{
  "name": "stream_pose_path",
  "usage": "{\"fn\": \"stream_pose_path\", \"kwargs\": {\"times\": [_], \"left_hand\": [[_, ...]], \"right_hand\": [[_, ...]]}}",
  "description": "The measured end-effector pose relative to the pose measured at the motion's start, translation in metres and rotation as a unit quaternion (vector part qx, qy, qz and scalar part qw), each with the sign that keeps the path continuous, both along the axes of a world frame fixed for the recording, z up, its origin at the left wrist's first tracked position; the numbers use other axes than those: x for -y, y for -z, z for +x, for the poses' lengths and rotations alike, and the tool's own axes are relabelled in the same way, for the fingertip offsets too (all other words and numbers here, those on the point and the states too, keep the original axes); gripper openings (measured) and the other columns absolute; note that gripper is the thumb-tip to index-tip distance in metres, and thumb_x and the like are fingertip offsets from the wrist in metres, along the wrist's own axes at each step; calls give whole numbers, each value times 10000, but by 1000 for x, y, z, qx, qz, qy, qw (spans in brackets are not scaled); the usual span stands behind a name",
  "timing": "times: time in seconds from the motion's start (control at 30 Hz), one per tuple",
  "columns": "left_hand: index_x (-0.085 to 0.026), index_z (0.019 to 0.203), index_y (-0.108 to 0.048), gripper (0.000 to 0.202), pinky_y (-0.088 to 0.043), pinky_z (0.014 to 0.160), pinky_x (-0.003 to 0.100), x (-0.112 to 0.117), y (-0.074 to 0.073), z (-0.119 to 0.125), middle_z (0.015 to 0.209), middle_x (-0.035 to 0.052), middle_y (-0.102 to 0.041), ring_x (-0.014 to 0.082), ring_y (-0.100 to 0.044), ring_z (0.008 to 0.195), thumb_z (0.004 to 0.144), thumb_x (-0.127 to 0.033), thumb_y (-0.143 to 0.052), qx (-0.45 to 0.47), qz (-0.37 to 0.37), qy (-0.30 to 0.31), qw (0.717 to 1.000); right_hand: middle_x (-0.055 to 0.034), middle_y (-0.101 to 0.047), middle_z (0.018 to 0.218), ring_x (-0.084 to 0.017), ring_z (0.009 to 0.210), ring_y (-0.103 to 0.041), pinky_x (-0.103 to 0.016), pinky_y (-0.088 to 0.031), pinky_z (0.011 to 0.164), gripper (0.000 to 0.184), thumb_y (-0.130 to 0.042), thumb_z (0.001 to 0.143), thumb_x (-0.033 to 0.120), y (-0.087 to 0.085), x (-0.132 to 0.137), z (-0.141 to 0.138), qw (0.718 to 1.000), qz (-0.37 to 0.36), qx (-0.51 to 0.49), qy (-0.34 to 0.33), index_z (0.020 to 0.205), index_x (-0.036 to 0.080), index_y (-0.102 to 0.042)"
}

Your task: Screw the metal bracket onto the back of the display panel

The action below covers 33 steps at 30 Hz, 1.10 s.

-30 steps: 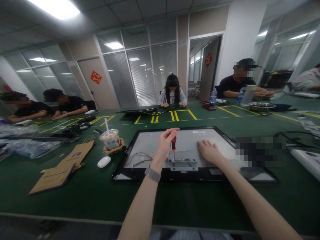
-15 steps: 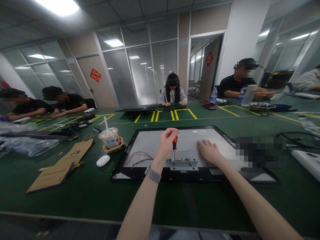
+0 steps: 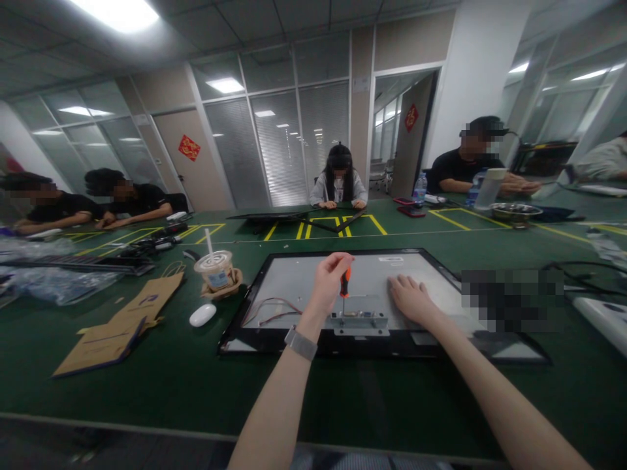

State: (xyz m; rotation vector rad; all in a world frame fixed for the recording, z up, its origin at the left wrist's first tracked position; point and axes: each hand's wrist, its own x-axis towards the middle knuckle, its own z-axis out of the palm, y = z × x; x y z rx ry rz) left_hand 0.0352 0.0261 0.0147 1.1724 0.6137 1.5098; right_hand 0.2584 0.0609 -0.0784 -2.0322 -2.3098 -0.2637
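My left hand (image 3: 331, 282) is closed round the top of an orange and black screwdriver (image 3: 345, 284). The screwdriver stands nearly upright, its shaft pointing down at a metal bracket (image 3: 362, 324) with connector ports. That bracket sits near the front edge of a flat display panel (image 3: 294, 277) with a grey back and a black frame. Flat on the panel's right half rests my right hand (image 3: 410, 299), fingers spread and nothing held. Thin wires (image 3: 274, 310) lie on the panel's left side. Whether the screwdriver tip sits in a screw is too small to tell.
Left of the panel are a lidded drink cup (image 3: 214, 269) with a straw, a white mouse (image 3: 202, 315) and a brown paper bag (image 3: 120, 320). A white device (image 3: 605, 323) and cables lie at the right. Several people sit round the green table (image 3: 196, 398).
The screwdriver leans slightly more to the right at its top, still in my left hand. Across the table, a dark frame-like piece shows nearer this side. My right hand stays put.
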Motion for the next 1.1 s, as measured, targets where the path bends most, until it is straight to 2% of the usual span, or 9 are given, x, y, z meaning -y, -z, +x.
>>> {"fn": "stream_pose_path", "kwargs": {"times": [0.2,0.43,0.57,0.7,0.87,1.03,1.1], "left_hand": [[-147,768,-680,316,-462,658,224,1,-1,3,701,26,-659,111,-598,657,788,-461,-704,45,-9,27,999],[-155,759,-692,282,-367,533,180,0,1,0,618,-27,-562,69,-492,560,720,-420,-782,-9,-10,-19,1000],[-146,793,-691,313,-429,614,206,0,-1,2,678,14,-629,100,-563,631,771,-457,-719,15,3,-1,1000],[-155,730,-652,333,-450,638,218,2,-3,4,688,22,-639,109,-577,641,803,-479,-669,24,2,-12,1000],[-159,724,-659,322,-342,487,187,2,0,-1,593,-30,-538,71,-460,518,750,-470,-741,-29,-16,-53,998],[-146,775,-677,331,-430,608,214,-2,0,-5,695,19,-623,109,-565,638,802,-476,-681,-9,-1,-60,998],[-149,757,-662,338,-434,620,230,-2,0,-5,687,23,-620,118,-565,637,841,-475,-630,-16,3,-72,997]], "right_hand": [[-219,-468,1450,-362,1298,-434,-578,-366,1001,475,-250,999,221,2,-1,1,1000,-4,1,5,1413,133,-466],[-217,-494,1420,-350,1281,-450,-557,-369,1000,460,-262,1002,227,-1,1,0,1000,-3,-3,1,1391,136,-488],[-217,-485,1429,-350,1283,-442,-564,-357,1005,465,-259,999,215,-1,1,-1,1000,-5,0,5,1403,138,-475],[-220,-474,1440,-347,1297,-431,-562,-352,1012,462,-288,996,223,0,0,-1,1000,-6,-5,7,1415,143,-467],[-216,-482,1440,-362,1298,-432,-593,-341,1015,484,-255,992,217,3,1,-5,1000,11,-8,14,1412,142,-482],[-185,-421,1514,-381,1366,-369,-617,-301,1043,510,-233,1008,258,7,-1,-9,999,10,-8,39,1468,184,-442],[-174,-403,1533,-372,1383,-355,-603,-292,1058,513,-235,1013,270,7,-1,-8,999,3,-8,38,1484,192,-424]]}}
